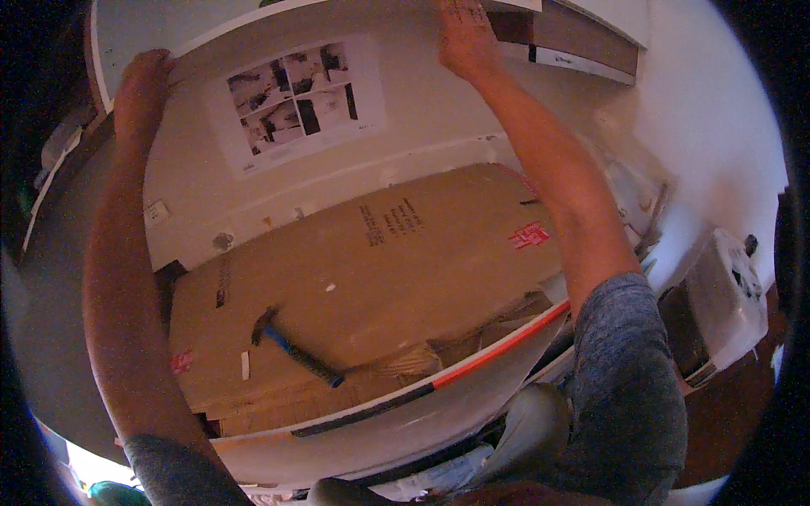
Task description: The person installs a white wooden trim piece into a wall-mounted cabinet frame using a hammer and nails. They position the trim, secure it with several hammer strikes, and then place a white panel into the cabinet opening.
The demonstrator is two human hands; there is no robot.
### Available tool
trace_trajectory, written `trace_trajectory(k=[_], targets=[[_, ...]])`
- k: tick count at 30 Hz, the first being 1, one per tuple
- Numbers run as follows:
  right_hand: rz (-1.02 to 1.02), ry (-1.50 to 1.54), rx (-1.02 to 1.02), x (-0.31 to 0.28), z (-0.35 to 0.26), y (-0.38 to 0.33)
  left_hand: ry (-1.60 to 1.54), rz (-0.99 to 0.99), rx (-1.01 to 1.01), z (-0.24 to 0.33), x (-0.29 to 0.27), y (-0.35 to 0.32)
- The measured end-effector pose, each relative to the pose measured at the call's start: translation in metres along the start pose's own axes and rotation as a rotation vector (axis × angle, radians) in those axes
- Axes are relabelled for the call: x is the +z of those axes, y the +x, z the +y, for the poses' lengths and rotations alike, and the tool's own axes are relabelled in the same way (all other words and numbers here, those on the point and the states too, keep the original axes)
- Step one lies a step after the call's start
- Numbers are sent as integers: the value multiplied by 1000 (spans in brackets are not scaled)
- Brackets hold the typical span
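Both my arms reach up toward a white cabinet or shelf unit [245, 17] along the top of the view. My left hand [145, 72] is closed at its lower left edge, with the fingertips hidden behind that edge. My right hand [467, 38] is raised to the cabinet's underside on the right; its fingers run out of the top of the picture, so their grip does not show. Below, between my arms, a hammer [297, 352] with a blue and black handle lies on a large flat sheet of cardboard [363, 287]. Neither hand touches the hammer.
A sheet with four printed photos [304, 105] is on the wall ahead. A wall socket [157, 211] sits at left. An orange, black and white edge strip [472, 363] borders the cardboard's near side. A clear plastic-wrapped object [726, 295] stands at right.
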State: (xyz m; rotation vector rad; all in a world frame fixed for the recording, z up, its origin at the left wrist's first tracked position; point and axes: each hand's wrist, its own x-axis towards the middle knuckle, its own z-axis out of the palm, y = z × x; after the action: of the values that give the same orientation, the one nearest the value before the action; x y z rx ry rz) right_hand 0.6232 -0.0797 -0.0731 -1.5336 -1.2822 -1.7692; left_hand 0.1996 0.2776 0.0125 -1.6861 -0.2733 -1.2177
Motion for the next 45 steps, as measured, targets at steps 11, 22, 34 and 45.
trace_trajectory(k=[11,22,34,45], targets=[[38,32,71,0,55,-29,-129,38,-138,2,-7,-5],[-40,-332,281,25,81,-33,-199,-2,-246,16,1,-4],[-133,49,794,-6,96,-23,-347,-133,-338,44,-64,21],[238,1555,2027,-5,138,1,-628,-617,-1487,54,-122,80]])
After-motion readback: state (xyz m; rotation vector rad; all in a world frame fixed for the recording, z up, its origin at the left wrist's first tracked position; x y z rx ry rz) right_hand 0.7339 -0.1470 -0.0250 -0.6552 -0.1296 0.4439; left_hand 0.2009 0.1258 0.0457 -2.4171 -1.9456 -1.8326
